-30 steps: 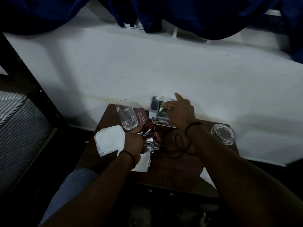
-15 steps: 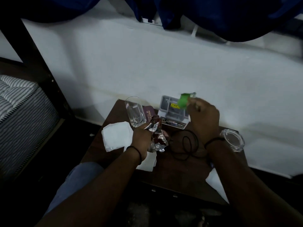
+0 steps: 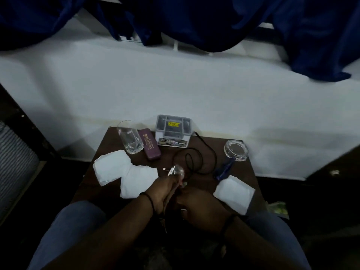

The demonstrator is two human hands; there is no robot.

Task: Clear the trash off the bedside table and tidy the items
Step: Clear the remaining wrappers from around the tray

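Note:
My left hand (image 3: pixel 162 191) is closed around crumpled shiny wrappers (image 3: pixel 176 171) above the near edge of the dark wooden bedside table (image 3: pixel 241 172). My right hand (image 3: pixel 198 205) is pressed against the left one, fingers curled; what it grips is hidden. On the table lie white tissues (image 3: pixel 112 167), (image 3: pixel 137 181), (image 3: pixel 233 192), an empty drinking glass (image 3: pixel 130 140), a maroon spectacle case (image 3: pixel 149 146), a grey organiser box (image 3: pixel 173 130), a coiled black cable (image 3: pixel 196 160), a glass ashtray (image 3: pixel 235 150) and a blue object (image 3: pixel 224 170).
A white wall ledge (image 3: pixel 175 84) runs behind the table under dark blue curtains (image 3: pixel 194 20). A striped mattress (image 3: pixel 15 162) in a dark bed frame stands at the left. My knees in blue trousers (image 3: pixel 78 221) are at the table's near edge.
My right hand lifted a green scrap out of the grey box and came down to meet the left hand. Both hands have drawn back toward me with the wrappers, uncovering the spectacle case.

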